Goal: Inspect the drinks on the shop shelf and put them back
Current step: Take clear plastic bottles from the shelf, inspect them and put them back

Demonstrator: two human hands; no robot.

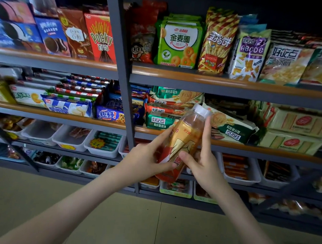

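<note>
Two bare hands hold one drink bottle (pixel 184 142) in mid-air in front of a shop shelf (pixel 223 143). The left hand (pixel 146 160) wraps its lower left side; the right hand (pixel 201 162) grips the right side, thumb across the label and a finger reaching toward the neck. The bottle's long axis leans, white cap (pixel 202 110) up and to the right, base down-left. It is clear plastic with amber liquid and a gold, red and white label. Snack packets (pixel 179 44) fill the shelves behind.

Red box (pixel 101 38), 11 o'clock: "Pocky 百奇". Green bag (pixel 177 42), 12 o'clock: "金麦圈". Purple-white bag (pixel 250 51), 1 o'clock: "ABCDE", "123". Blue pack (pixel 109 114), 9 o'clock: "趣多多!". Bottle (pixel 182 142), centre: print unreadable.
</note>
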